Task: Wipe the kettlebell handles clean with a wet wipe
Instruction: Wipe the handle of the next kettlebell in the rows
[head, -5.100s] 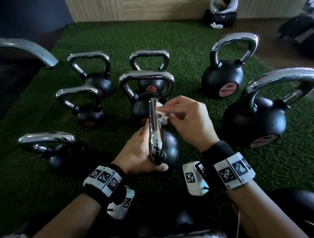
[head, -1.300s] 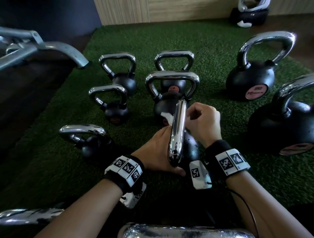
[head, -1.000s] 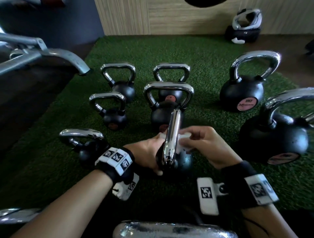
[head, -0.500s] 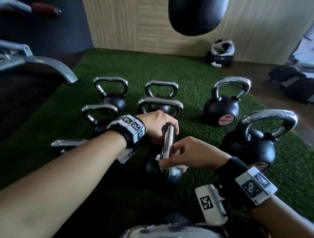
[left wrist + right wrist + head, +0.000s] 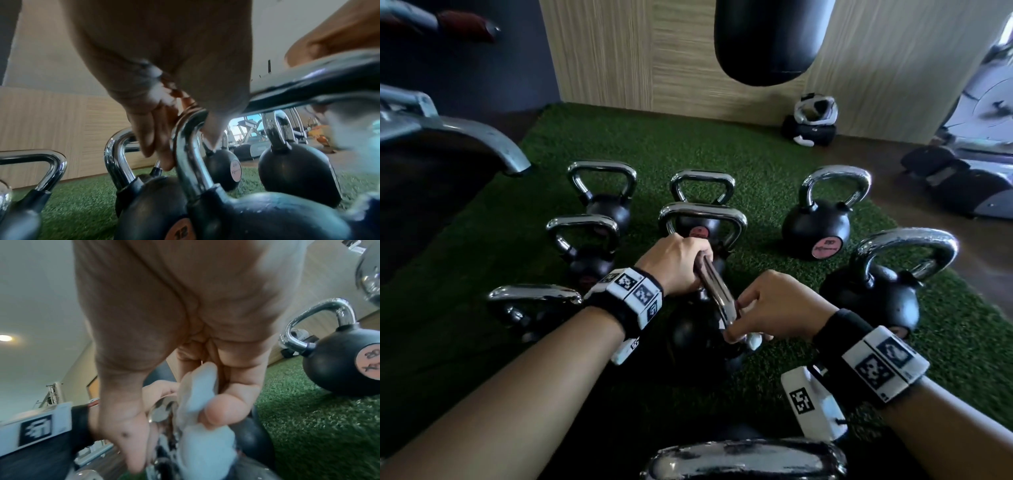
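Note:
The black kettlebell (image 5: 688, 339) I am working on stands mid-turf, its chrome handle (image 5: 717, 291) running away from me. My left hand (image 5: 698, 260) grips the handle's far bend; in the left wrist view its fingers (image 5: 162, 142) curl over that chrome corner (image 5: 185, 129). My right hand (image 5: 739, 329) pinches a crumpled white wet wipe (image 5: 753, 341) around the handle's near end. The right wrist view shows thumb and fingers squeezing the wipe (image 5: 197, 402) against the metal. Part of the handle is hidden under both hands.
Several other chrome-handled kettlebells stand on the green turf (image 5: 756, 154): a 20 kg one (image 5: 815, 229) far right, a large one (image 5: 876, 298) close right, smaller ones (image 5: 585, 260) left. Another handle (image 5: 743, 459) lies just below me. A punch bag (image 5: 763, 41) hangs ahead.
My left hand has left the kettlebell's side and taken hold of the handle's far end. My right hand slid the wipe along the handle to the near end.

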Demonstrator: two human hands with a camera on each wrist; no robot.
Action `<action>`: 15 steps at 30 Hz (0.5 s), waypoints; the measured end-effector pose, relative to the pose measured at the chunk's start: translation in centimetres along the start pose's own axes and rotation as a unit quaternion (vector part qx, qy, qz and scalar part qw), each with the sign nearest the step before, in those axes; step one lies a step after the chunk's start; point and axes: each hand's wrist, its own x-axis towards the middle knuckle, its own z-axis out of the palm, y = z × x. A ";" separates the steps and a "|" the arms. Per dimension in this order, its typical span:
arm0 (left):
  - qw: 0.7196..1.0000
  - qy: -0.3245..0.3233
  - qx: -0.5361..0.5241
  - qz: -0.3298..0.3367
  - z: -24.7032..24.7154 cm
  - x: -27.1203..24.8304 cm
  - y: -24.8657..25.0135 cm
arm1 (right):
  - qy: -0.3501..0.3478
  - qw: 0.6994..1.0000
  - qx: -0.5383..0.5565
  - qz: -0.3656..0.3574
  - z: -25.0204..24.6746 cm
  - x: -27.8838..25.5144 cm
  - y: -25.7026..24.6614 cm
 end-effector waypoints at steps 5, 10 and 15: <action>0.995 0.053 0.050 -0.065 -0.5 -3.4 -1.5 | 0.095 0.990 -0.078 -0.072 -1.1 -0.9 1.8; 0.994 0.038 0.066 -0.082 -1.2 -7.5 -1.8 | 0.133 0.983 -0.087 -0.094 -0.8 0.9 2.3; 0.994 0.033 0.022 -0.100 -1.5 -8.5 -1.5 | 0.119 0.977 -0.145 -0.102 -1.5 2.0 2.4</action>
